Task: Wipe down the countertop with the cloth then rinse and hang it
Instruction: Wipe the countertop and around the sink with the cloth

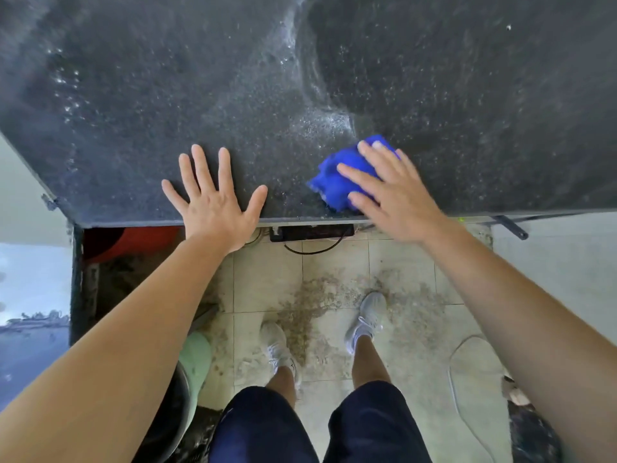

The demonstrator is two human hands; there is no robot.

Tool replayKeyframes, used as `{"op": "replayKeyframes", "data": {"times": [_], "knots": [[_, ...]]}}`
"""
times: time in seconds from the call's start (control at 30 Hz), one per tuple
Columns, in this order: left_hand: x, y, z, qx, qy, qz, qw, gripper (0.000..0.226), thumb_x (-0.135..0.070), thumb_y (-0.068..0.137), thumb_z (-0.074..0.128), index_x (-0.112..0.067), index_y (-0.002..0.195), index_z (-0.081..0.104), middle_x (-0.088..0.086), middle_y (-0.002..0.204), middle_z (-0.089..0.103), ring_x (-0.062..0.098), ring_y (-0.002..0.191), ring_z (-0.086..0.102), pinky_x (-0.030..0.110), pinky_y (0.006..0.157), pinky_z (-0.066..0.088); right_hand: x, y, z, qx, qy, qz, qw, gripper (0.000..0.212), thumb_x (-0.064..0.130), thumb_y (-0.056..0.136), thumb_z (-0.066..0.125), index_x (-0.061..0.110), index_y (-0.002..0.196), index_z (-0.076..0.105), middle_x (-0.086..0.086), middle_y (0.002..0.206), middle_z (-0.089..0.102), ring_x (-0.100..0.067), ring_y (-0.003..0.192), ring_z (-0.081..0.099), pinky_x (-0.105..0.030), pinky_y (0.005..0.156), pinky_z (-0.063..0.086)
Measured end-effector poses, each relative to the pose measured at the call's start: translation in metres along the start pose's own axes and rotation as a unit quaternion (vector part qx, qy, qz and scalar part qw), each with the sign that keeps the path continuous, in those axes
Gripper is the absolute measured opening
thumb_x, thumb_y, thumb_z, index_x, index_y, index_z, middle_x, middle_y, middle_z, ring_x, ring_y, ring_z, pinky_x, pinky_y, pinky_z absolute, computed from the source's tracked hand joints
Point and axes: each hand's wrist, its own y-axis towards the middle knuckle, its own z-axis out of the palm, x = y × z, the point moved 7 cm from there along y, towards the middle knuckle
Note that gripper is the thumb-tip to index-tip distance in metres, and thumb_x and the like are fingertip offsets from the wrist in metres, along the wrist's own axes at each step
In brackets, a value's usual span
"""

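A dark speckled countertop (233, 78) fills the upper half of the head view, with pale wet streaks curving across its middle. A crumpled blue cloth (337, 177) lies on it close to the front edge. My right hand (394, 192) presses flat on the cloth, fingers straight and spread, covering its right part. My left hand (213, 198) rests flat on the bare counter to the left of the cloth, fingers splayed, palm at the counter's front edge.
Below the counter edge I see a tiled floor (334, 262) with a dirty stain, my two white shoes, a black box with a cable (310, 233), a red tub (133, 242) under the counter, and a white cord (457, 379) on the right.
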Motion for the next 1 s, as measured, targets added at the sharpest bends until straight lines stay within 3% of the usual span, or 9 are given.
{"op": "replayKeyframes", "data": {"times": [0.17, 0.27, 0.33, 0.5, 0.67, 0.77, 0.83, 0.9, 1.0], "knots": [[0.0, 0.001, -0.002, 0.013, 0.005, 0.002, 1.0, 0.087, -0.079, 0.089, 0.005, -0.026, 0.157, -0.011, 0.009, 0.164, -0.018, 0.032, 0.15, -0.019, 0.065, 0.117, -0.005, -0.085, 0.062, -0.032, -0.045, 0.057, 0.3, 0.951, 0.052, 0.047, 0.104, 0.031, 0.039, 0.154, 0.026, -0.007, 0.167, 0.004, -0.027, 0.153, 0.0, -0.051, 0.123, -0.001], [0.0, 0.002, -0.002, 0.031, 0.008, 0.0, 0.999, 0.087, -0.079, 0.089, 0.005, -0.027, 0.156, -0.013, 0.009, 0.163, -0.021, 0.032, 0.15, -0.021, 0.064, 0.117, -0.006, -0.069, 0.083, -0.031, -0.063, 0.074, 0.361, 0.928, 0.053, 0.047, 0.103, 0.03, 0.04, 0.155, 0.023, -0.008, 0.167, 0.002, -0.028, 0.153, -0.003, -0.053, 0.122, -0.003], [0.0, 0.001, -0.002, 0.041, 0.014, -0.002, 0.999, 0.087, -0.079, 0.089, 0.005, -0.027, 0.156, -0.015, 0.009, 0.163, -0.023, 0.032, 0.149, -0.022, 0.064, 0.117, -0.006, -0.036, 0.08, -0.021, -0.055, 0.062, 0.303, 0.949, 0.053, 0.046, 0.103, 0.032, 0.038, 0.155, 0.027, -0.01, 0.167, 0.005, -0.029, 0.153, 0.0, -0.053, 0.121, -0.002], [0.001, 0.003, -0.002, 0.076, 0.019, -0.01, 0.997, 0.088, -0.079, 0.088, 0.004, -0.028, 0.155, -0.02, 0.008, 0.161, -0.028, 0.031, 0.148, -0.027, 0.063, 0.117, -0.008, 0.065, 0.013, 0.01, -0.02, 0.014, 0.017, 1.0, 0.047, 0.044, 0.104, 0.038, 0.034, 0.149, 0.043, -0.012, 0.164, 0.022, -0.032, 0.151, 0.017, -0.055, 0.121, 0.01], [0.002, 0.004, -0.003, 0.1, 0.009, -0.013, 0.995, 0.089, -0.08, 0.085, 0.003, -0.03, 0.153, -0.024, 0.005, 0.16, -0.032, 0.029, 0.147, -0.03, 0.062, 0.117, -0.009, 0.024, 0.005, -0.001, 0.042, 0.03, -0.151, 0.987, 0.045, 0.049, 0.1, 0.046, 0.034, 0.142, 0.052, -0.008, 0.162, 0.028, -0.028, 0.15, 0.023, -0.047, 0.122, 0.014], [0.002, 0.004, -0.002, 0.096, 0.008, -0.014, 0.995, 0.089, -0.081, 0.084, 0.001, -0.03, 0.153, -0.023, 0.005, 0.16, -0.031, 0.029, 0.147, -0.029, 0.062, 0.117, -0.011, -0.051, 0.057, -0.024, -0.047, 0.021, -0.024, 0.998, 0.047, 0.044, 0.099, 0.05, 0.025, 0.142, 0.054, -0.02, 0.155, 0.037, -0.04, 0.14, 0.035, -0.056, 0.112, 0.028], [0.002, 0.004, -0.002, 0.095, 0.011, -0.013, 0.995, 0.088, -0.081, 0.085, 0.002, -0.03, 0.153, -0.023, 0.005, 0.16, -0.031, 0.029, 0.147, -0.029, 0.062, 0.117, -0.011, -0.095, 0.092, -0.039, -0.078, 0.044, 0.145, 0.985, 0.051, 0.046, 0.1, 0.044, 0.03, 0.149, 0.044, -0.018, 0.161, 0.025, -0.039, 0.147, 0.023, -0.058, 0.118, 0.018], [0.003, 0.005, -0.001, 0.097, 0.014, -0.013, 0.995, 0.088, -0.081, 0.086, 0.003, -0.03, 0.153, -0.024, 0.005, 0.16, -0.032, 0.029, 0.147, -0.029, 0.062, 0.117, -0.011, -0.108, 0.114, -0.042, -0.088, 0.074, 0.306, 0.945, 0.054, 0.047, 0.1, 0.036, 0.035, 0.153, 0.034, -0.012, 0.165, 0.012, -0.032, 0.153, 0.008, -0.053, 0.122, 0.004], [0.003, 0.005, 0.0, 0.105, 0.008, -0.013, 0.994, 0.082, -0.076, 0.089, 0.003, -0.031, 0.152, -0.025, 0.004, 0.159, -0.033, 0.029, 0.147, -0.03, 0.062, 0.117, -0.012, -0.06, 0.126, -0.035, -0.108, 0.062, 0.372, 0.92, 0.054, 0.045, 0.099, 0.035, 0.037, 0.152, 0.034, -0.011, 0.165, 0.014, -0.031, 0.153, 0.008, -0.054, 0.122, 0.004]]}}
